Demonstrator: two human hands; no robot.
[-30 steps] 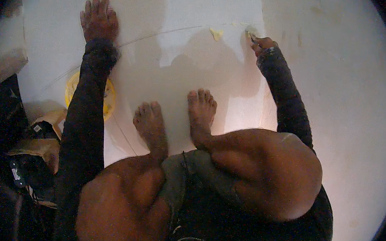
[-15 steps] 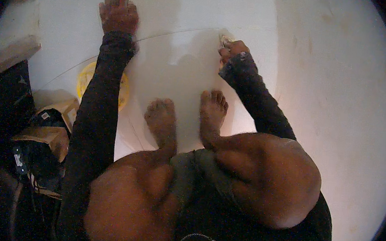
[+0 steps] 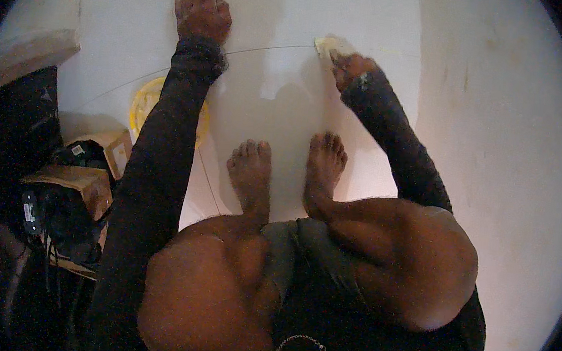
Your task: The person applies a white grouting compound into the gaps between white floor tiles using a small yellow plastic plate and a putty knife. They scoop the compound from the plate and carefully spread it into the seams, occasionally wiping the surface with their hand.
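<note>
My left hand [image 3: 203, 16] lies with fingers spread on the pale floor [image 3: 286, 119] at the upper left, holding nothing. To the right, my right hand [image 3: 352, 69] grips a pale yellow pad [image 3: 331, 45] and presses it near the floor. Whether the pad is a sponge or a folded cloth, I cannot tell. A thin dark line on the floor curves from the left toward the pad. Beneath my left forearm is a round thing with a yellow rim [image 3: 135, 110], partly hidden by the sleeve.
My bare feet [image 3: 251, 173] stand on the floor between my arms. Open cardboard boxes [image 3: 96, 189] with dark items and cables sit at the left, beside a black upright object [image 3: 23, 109]. Beyond that is a pale ledge-like edge [image 3: 34, 60].
The whole view has shifted, so most things sit further right. The left hand has slid slightly right, still flat. More of the pad shows past the right hand's fingers.
</note>
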